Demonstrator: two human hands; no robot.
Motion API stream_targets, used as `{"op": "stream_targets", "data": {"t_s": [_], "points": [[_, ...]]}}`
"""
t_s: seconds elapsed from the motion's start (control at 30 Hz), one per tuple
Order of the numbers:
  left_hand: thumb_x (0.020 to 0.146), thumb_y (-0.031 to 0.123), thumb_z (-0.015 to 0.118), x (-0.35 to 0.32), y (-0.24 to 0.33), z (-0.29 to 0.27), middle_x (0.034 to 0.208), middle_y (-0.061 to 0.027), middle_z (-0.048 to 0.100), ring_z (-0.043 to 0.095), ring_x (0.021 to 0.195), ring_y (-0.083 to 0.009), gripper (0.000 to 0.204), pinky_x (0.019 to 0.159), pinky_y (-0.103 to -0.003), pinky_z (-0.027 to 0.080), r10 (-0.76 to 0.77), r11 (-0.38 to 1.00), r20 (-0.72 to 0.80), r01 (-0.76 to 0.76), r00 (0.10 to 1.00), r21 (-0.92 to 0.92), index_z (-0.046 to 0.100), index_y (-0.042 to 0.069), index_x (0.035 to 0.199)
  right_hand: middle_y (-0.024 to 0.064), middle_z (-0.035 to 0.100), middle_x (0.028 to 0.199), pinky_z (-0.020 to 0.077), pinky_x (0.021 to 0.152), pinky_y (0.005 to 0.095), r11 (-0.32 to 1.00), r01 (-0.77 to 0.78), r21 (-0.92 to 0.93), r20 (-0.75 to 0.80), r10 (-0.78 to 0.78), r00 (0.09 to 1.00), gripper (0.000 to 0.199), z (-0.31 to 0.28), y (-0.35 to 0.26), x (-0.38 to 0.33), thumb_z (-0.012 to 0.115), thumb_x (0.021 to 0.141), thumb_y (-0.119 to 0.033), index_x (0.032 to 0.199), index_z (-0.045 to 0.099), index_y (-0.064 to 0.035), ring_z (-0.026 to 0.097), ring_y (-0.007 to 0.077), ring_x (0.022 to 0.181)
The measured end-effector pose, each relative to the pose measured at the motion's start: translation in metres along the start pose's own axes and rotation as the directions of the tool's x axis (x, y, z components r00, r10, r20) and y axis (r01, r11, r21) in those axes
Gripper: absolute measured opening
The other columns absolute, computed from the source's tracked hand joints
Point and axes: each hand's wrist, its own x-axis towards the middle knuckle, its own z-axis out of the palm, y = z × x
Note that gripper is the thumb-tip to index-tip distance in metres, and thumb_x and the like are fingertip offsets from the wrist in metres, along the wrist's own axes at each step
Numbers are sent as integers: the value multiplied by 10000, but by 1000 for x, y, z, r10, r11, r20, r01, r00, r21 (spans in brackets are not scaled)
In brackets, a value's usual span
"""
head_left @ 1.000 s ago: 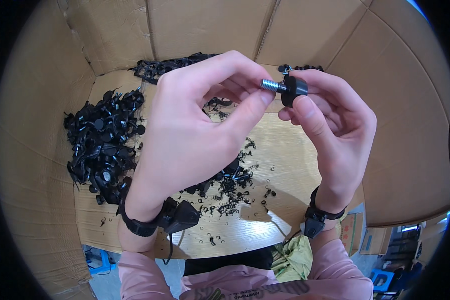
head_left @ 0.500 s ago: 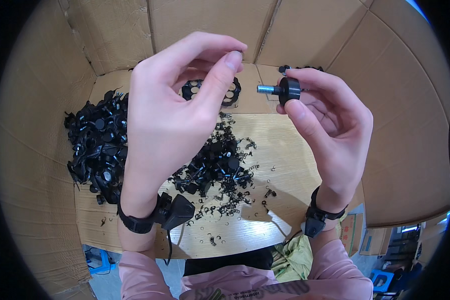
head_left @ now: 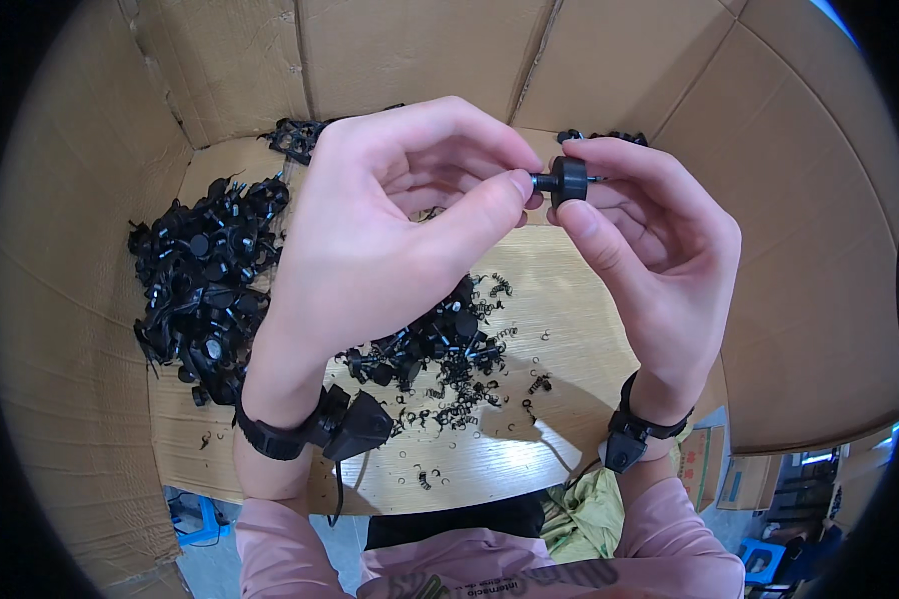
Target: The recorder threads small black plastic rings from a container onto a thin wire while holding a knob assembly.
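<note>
Black round plastic knob with a short metal pin (head_left: 567, 181): I see it held up in front of me, above the wooden bench (head_left: 559, 299), pinched between the thumb and fingers of my right hand (head_left: 649, 250). Grip there is narrow and closed on the knob's rim.

Left hand (head_left: 390, 230): thumb and forefinger tips meet at the knob's stem, a tight pinch on something too small for me to make out.

Black wrist straps: one on each wrist, the left strap (head_left: 300, 429) carrying a small black module with a cable.

Loose black plastic parts, large heap (head_left: 205, 280): lies on the bench to my left, against the cardboard wall (head_left: 80, 260).

Smaller heap of black parts and tiny springs (head_left: 440, 349): sits mid-bench, below my hands, with a few springs scattered nearby.

Pink sleeves (head_left: 669, 539): lower edge.
</note>
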Motion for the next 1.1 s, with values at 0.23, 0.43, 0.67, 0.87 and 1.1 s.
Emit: {"op": "stream_targets", "data": {"t_s": [0.23, 0.43, 0.67, 0.87, 1.1], "points": [[849, -18, 594, 0, -2, -4, 875, -130, 667, 656, 803, -156, 126, 747, -277, 551, -21, 1000, 18, 21, 1000, 6, 611, -62, 966, 134, 640, 995, 515, 793, 220, 1000, -1, -11, 28, 1, 1000, 336, 0, 1, 0, 655, 822, 59, 1138, 551, 106, 645, 144, 892], [824, -9, 601, 1, -4, -7, 861, -127, 668, 655, 773, -155, 129, 729, -267, 545, -67, 996, 37, 69, 997, -64, 614, -51, 945, 140, 638, 995, 519, 785, 220, 1000, 4, -7, 72, -3, 997, 338, -1, -1, 0, 660, 813, 69, 1131, 554, 112, 644, 145, 888], [800, -9, 607, 0, -5, -10, 859, -113, 667, 650, 774, -144, 116, 719, -258, 531, -126, 983, 66, 133, 990, -129, 609, -34, 914, 142, 635, 1014, 523, 784, 225, 1000, 13, 4, 67, -13, 998, 347, 2, 0, -1, 670, 797, 79, 1125, 563, 110, 642, 146, 884], [781, 9, 640, 2, -5, -7, 874, -91, 656, 633, 779, -120, 150, 729, -232, 516, -144, 983, 61, 150, 988, -108, 586, -15, 920, 138, 634, 1022, 523, 798, 228, 999, 32, -21, 35, -31, 999, 352, 4, -2, -2, 681, 786, 78, 1119, 570, 104, 640, 146, 889], [783, 12, 657, -2, 0, -3, 964, -95, 638, 618, 886, -126, 188, 794, -248, 501, -110, 987, 26, 112, 994, -113, 569, -2, 948, 136, 637, 1005, 519, 808, 227, 998, 53, 23, -19, -53, 998, 342, 8, 1, -1, 655, 813, 69, 1140, 560, 100, 643, 147, 899]]}}
